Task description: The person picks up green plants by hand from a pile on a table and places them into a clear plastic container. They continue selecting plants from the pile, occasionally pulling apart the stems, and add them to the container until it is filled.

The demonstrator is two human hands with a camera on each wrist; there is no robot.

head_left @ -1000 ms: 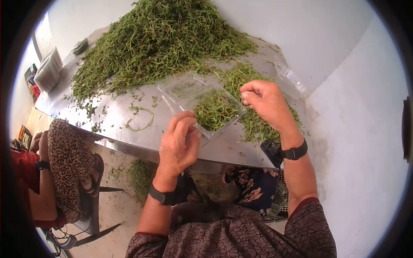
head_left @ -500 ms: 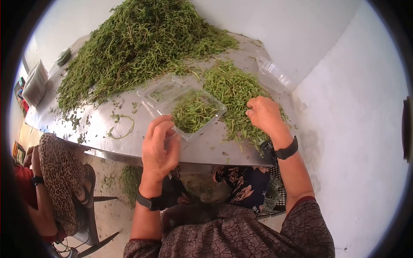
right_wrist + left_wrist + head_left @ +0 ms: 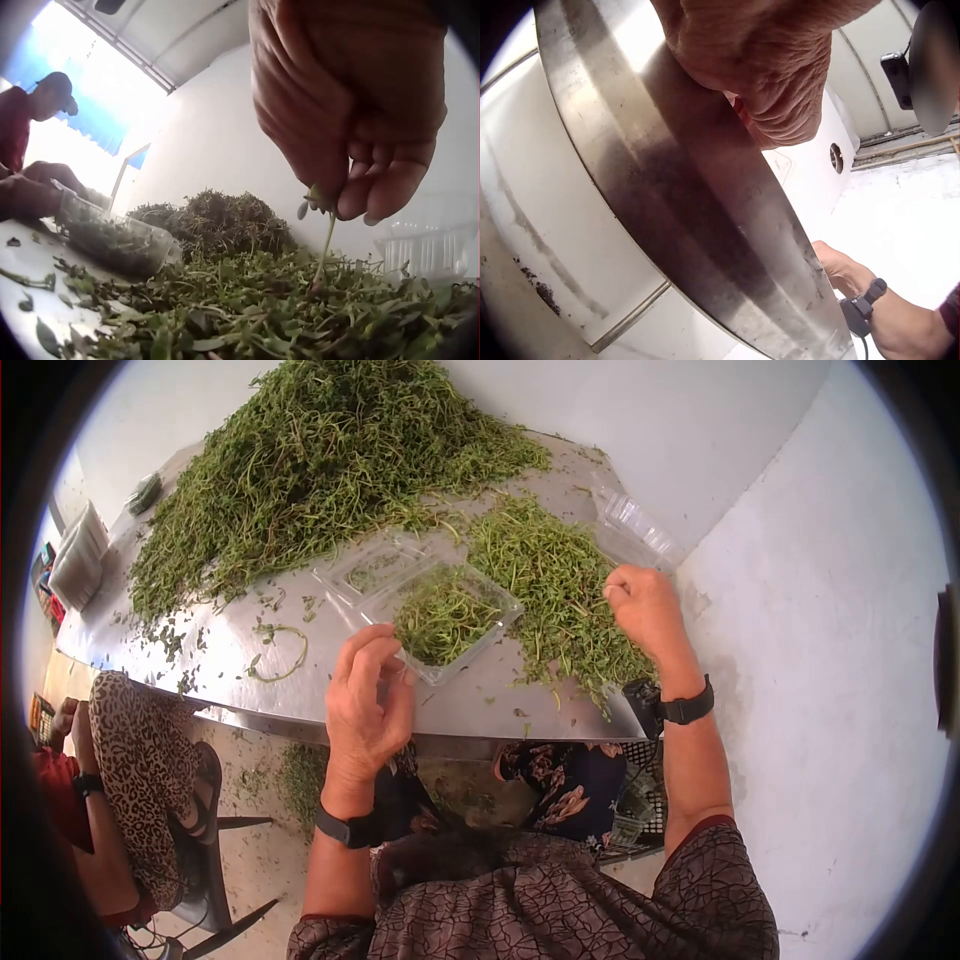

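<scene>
My left hand (image 3: pixel 368 695) grips the near left edge of a clear plastic clamshell container (image 3: pixel 440 678), its fingers at the rim. Green leafy sprigs (image 3: pixel 450 618) lie inside the base, and the hinged lid (image 3: pixel 345 578) is folded back to the left. Over the right side of a small pile of cut greens (image 3: pixel 545 575) is my right hand (image 3: pixel 648 610). In the right wrist view its thumb and fingers pinch a thin green sprig (image 3: pixel 327 244), which hangs down to the pile. The left wrist view shows the left hand (image 3: pixel 757 67) above the table's edge, its fingertips mostly hidden.
A large heap of greens (image 3: pixel 330 470) covers the back of the metal table (image 3: pixel 225 670). Stacked clear containers (image 3: pixel 640 530) stand at the right by the wall, a whitish stack (image 3: pixel 80 558) at the far left. Another person's patterned clothing (image 3: pixel 140 760) shows at lower left.
My right hand has moved from beside the container's right rim to the right, over the small pile. The left hand stays at the container; the head view has shifted slightly.
</scene>
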